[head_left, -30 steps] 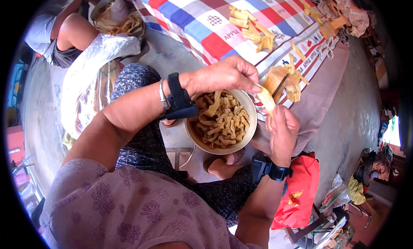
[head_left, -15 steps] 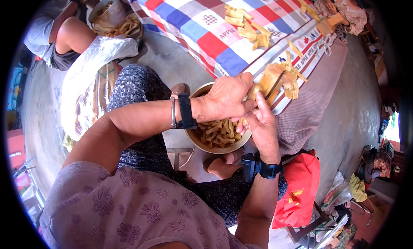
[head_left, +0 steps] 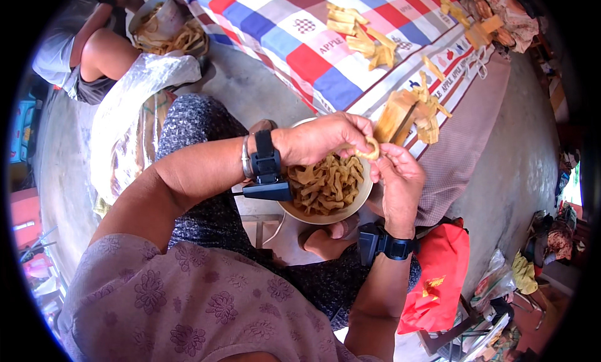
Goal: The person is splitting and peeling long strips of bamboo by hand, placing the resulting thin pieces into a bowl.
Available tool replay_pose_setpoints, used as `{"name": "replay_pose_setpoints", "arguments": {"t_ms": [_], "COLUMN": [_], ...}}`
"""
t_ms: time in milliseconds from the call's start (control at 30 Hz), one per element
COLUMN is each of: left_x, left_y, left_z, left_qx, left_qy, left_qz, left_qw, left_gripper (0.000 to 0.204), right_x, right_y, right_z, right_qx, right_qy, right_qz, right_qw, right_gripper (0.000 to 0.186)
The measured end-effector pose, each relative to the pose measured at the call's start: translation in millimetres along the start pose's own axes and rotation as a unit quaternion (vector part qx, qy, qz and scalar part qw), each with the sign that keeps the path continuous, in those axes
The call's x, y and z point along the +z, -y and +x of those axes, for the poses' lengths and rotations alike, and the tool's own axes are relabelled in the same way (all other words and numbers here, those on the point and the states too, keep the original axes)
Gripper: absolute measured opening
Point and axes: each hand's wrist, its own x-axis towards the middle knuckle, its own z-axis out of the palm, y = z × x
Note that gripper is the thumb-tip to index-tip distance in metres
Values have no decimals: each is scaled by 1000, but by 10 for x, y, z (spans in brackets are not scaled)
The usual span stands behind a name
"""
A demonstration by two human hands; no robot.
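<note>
A pale yellow, pliable strip (head_left: 372,149), bent into a loop, is pinched between my two hands. My left hand (head_left: 324,138) grips one side of it with thumb and forefinger. The fingertips of my right hand (head_left: 399,174) are closed on its other side. Beneath them stands a round light-coloured bowl (head_left: 365,202) holding many tan, twisted pieces (head_left: 322,187) of similar look. Just beyond my hands, a wooden block (head_left: 394,112) with a dark slot or blade along it lies at the cloth's edge, beside a small pile of yellow strips (head_left: 427,121).
A checked cloth (head_left: 325,55) covers the surface ahead, with more strips (head_left: 363,40) on it. At left are a clear plastic bag (head_left: 125,121), another person's bent leg (head_left: 109,52) and a pot (head_left: 164,21). A red bag (head_left: 438,268) sits by my right forearm.
My hands have moved apart slightly, the right one shifting outward, and the looped strip now shows between them. My left wrist has turned, showing its strapped device and more of the bowl.
</note>
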Motion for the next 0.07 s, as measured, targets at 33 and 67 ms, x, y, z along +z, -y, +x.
{"name": "replay_pose_setpoints", "arguments": {"t_ms": [33,67], "left_x": [-4,5], "left_y": [6,5], "left_z": [-5,-17], "left_qx": [-17,-51], "left_qy": [-6,-20], "left_qz": [31,24], "left_qw": [999,998], "left_gripper": [15,23], "right_x": [-2,-2], "right_y": [-21,-30], "right_z": [12,21], "right_qx": [2,3], "right_qy": [4,4], "right_qz": [-19,-18], "right_qw": [1000,1000], "right_gripper": [14,14]}}
